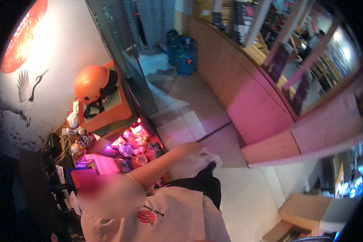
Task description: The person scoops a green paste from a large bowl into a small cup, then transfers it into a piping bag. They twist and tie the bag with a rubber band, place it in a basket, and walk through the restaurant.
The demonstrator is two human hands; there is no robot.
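Neither of my hands is clearly in view. Right before me stands another person in a light shirt (181, 211) that bears writing and a round red emblem. That person's bent arm (160, 166) extends to the right, and its blurred hand (207, 157) is over the floor beside black clothing (199, 184). Whether that hand holds anything is too blurred to tell. Beyond the person, a low red altar (139, 142) glows with pink light around small figurines. An orange helmet (92, 83) rests on top of the red cabinet (115, 118).
White maneki-neko figurines (73, 121) stand along the wall side. A glass door (133, 72) stands ajar, with blue gas cylinders (186, 57) beyond it. A wooden partition (230, 78) borders the tiled floor (184, 118). At lower right is a wooden cabinet (305, 208).
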